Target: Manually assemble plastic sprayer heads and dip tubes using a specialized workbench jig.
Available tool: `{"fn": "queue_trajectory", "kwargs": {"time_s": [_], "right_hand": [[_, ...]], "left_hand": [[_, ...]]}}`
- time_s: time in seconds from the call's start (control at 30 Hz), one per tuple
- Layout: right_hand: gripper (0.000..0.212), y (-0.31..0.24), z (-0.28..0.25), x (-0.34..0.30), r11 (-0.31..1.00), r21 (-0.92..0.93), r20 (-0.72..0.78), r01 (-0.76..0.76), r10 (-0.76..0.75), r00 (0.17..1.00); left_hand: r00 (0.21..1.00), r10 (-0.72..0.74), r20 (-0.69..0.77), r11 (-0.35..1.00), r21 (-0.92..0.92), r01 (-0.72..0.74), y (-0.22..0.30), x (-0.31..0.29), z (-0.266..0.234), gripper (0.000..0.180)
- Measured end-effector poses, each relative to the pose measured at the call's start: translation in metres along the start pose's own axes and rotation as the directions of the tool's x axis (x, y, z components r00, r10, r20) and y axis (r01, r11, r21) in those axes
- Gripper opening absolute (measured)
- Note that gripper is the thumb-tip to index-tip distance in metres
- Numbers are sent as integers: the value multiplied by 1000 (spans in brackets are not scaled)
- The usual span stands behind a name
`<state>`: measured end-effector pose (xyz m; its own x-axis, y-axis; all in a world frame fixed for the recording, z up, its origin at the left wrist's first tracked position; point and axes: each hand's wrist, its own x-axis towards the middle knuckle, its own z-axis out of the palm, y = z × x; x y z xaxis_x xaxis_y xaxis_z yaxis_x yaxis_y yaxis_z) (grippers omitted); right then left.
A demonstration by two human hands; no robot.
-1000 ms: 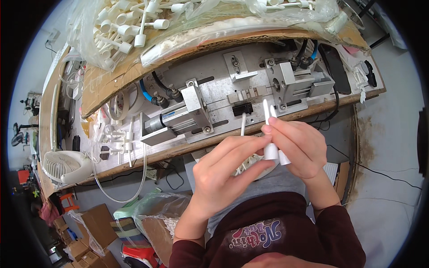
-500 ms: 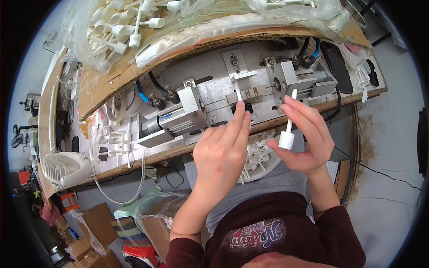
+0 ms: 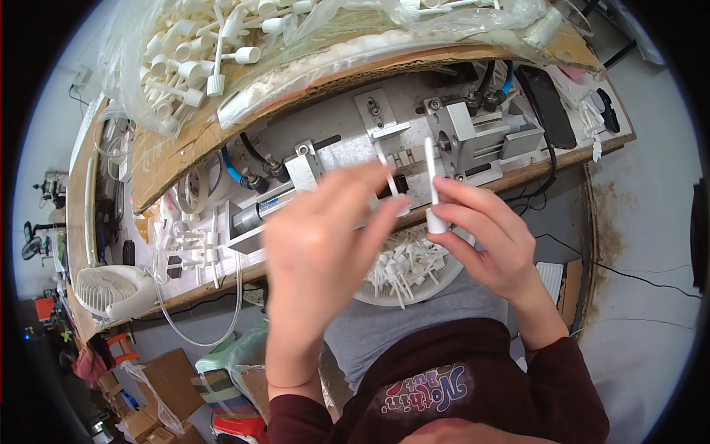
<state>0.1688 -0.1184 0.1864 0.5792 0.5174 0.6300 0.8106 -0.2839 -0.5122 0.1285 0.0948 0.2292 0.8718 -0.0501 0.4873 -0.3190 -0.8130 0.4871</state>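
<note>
My right hand (image 3: 488, 240) pinches a white cap with a long rod (image 3: 431, 174) between thumb and fingers; the cap end is low and the rod points up, just right of the jig's middle. My left hand (image 3: 314, 240) is smeared by motion in front of the metal clamping jig (image 3: 462, 126). Its thumb and fingertips are close to another white rod (image 3: 382, 157) at the jig's centre; whether they grip it cannot be made out. Below the jig, a white round basket (image 3: 436, 291) of similar white pieces rests near my lap.
A cardboard sheet (image 3: 166, 159) above the jig bears a plastic bag of white capped rods (image 3: 194, 70). At the left are a small white fan (image 3: 115, 291) and loose white parts (image 3: 196, 240). A black phone (image 3: 546, 107) lies at the right, near black and blue air hoses.
My left hand has drawn back left from the jig's centre, its thumb now apart from its fingers. My right hand has shifted left and slightly down with the capped rod, which stands more upright.
</note>
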Motion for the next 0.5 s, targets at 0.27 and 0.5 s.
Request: {"fn": "queue_trajectory", "kwargs": {"time_s": [0.27, 0.5], "right_hand": [[21, 3, 19, 15, 948, -260, 222, 186, -129, 966], [17, 2, 27, 26, 894, -367, 280, 257, -157, 947]], "left_hand": [[919, 299, -256, 953, 117, -278, 12, 103, -33, 15], [881, 362, -303, 924, 237, -298, -45, 164, 33, 15]]}}
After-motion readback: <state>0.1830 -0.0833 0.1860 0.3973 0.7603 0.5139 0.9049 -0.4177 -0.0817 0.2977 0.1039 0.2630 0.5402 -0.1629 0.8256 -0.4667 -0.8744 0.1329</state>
